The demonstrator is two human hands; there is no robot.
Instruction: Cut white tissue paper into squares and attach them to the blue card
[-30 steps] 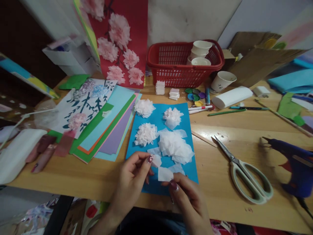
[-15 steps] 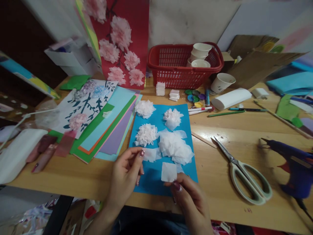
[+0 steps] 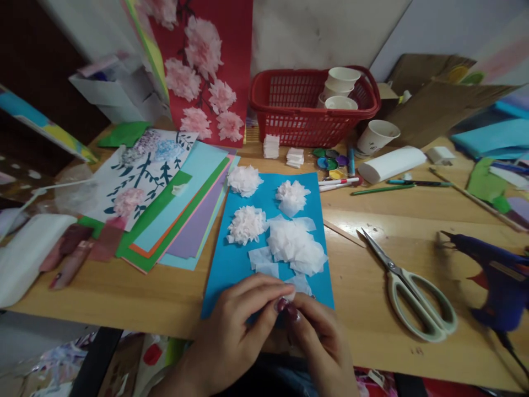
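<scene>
My left hand (image 3: pixel 243 317) and my right hand (image 3: pixel 320 339) meet over the near edge of a blue paper sheet (image 3: pixel 221 270). Both are closed, their fingertips pinching a small white tissue paper square (image 3: pixel 291 296) that is mostly hidden by the fingers. Just beyond lies a heap of loose white tissue squares (image 3: pixel 295 245), with a few stray squares (image 3: pixel 262 259) beside it. Three ruffled tissue flowers sit on the sheet: one far left (image 3: pixel 244 181), one far right (image 3: pixel 292 197) and one lower left (image 3: pixel 247 225).
Scissors (image 3: pixel 399 275) and a blue glue gun (image 3: pixel 491 275) lie to the right. Coloured paper sheets (image 3: pixel 182 209) are at left. A red basket (image 3: pixel 306 127) with paper cups, tissue stacks (image 3: pixel 271 146) and paint pots (image 3: pixel 330 160) stand at the back.
My left hand has left the loose squares and come right and nearer to join my right hand. The tissue square in my right hand is now pinched between both hands.
</scene>
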